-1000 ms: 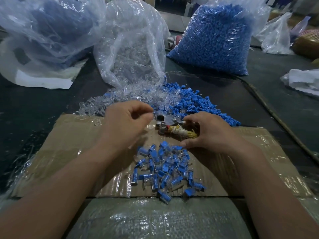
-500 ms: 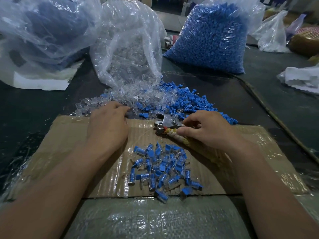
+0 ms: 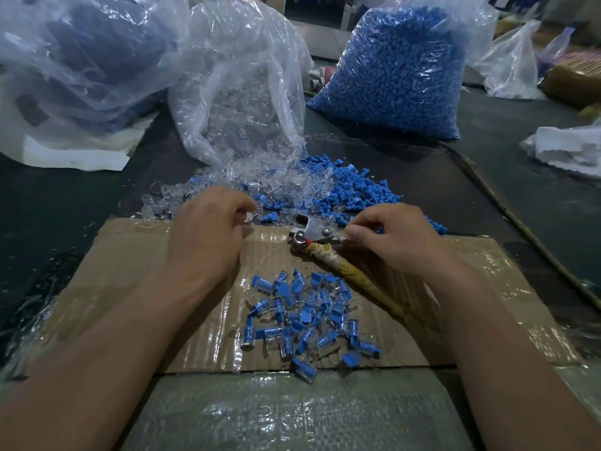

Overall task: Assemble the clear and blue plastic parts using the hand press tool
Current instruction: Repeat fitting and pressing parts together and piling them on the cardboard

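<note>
Left hand (image 3: 208,242) came back from pile (image 3: 286,183), fingertips pinching clear part (image 3: 249,217). Right hand (image 3: 395,245) quit press tool (image 3: 312,230) handle; fingers curled, I couldn't tell on what. Loading next, I judged.

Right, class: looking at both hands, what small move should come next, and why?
Probably the left hand should carry the clear part it pinches rightward to the metal head of the hand press tool. The part is not yet seated there, and the right hand sits at that head, beside the loose blue parts.
</note>
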Action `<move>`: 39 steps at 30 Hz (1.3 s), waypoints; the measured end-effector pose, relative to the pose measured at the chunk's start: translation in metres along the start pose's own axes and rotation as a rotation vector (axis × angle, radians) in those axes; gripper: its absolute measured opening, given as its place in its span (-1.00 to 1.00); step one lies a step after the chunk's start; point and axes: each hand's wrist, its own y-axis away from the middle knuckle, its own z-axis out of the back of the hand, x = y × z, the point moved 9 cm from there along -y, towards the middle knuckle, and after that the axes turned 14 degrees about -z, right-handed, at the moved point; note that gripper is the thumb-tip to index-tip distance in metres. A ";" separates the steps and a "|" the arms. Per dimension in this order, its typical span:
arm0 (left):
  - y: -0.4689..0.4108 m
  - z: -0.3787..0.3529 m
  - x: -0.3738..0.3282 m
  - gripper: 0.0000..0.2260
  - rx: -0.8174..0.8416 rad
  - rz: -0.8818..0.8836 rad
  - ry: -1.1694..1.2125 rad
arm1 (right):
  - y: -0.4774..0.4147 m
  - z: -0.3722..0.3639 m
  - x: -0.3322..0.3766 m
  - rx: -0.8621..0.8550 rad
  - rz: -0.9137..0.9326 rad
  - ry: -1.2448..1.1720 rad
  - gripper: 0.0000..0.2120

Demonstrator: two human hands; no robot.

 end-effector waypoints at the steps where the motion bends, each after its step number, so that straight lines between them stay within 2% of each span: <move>1: 0.000 0.003 -0.001 -0.81 -0.036 -0.010 0.029 | -0.001 0.006 -0.003 -0.063 -0.020 -0.022 -0.90; 4: 0.000 0.010 -0.004 -0.79 -0.094 -0.011 0.070 | -0.003 0.027 -0.019 -0.266 -0.118 -0.105 -0.89; 7: -0.001 0.008 -0.009 -0.80 -0.062 -0.026 0.076 | -0.007 0.034 -0.036 -0.345 -0.206 -0.155 -0.89; 10: -0.001 0.002 -0.014 -0.78 0.012 -0.047 0.091 | -0.013 0.028 -0.041 -0.317 -0.230 -0.152 -0.95; 14: 0.001 -0.001 -0.016 -0.77 0.057 -0.042 0.085 | -0.018 0.016 -0.029 -0.270 -0.161 -0.069 -0.77; 18: 0.000 0.004 -0.020 -0.76 0.018 -0.046 0.118 | -0.024 0.004 -0.022 -0.231 -0.126 0.089 -0.69; 22: 0.000 0.006 -0.024 -0.75 -0.010 -0.052 0.185 | -0.027 -0.003 -0.022 -0.181 -0.126 0.123 -0.73; 28: 0.002 0.009 -0.030 -0.78 -0.044 -0.033 0.322 | -0.023 0.002 -0.018 -0.184 -0.110 -0.021 -0.94; 32: 0.005 0.008 -0.018 -0.76 -0.117 0.098 0.536 | -0.017 0.010 -0.017 -0.211 -0.101 -0.139 -0.90; 35: 0.007 0.004 -0.014 -0.78 -0.132 0.158 0.680 | -0.007 0.026 -0.012 -0.272 -0.066 -0.352 -0.84; 39: 0.007 -0.003 -0.017 -0.82 -0.113 0.184 0.790 | 0.010 0.032 0.010 -0.232 0.045 -0.594 -0.78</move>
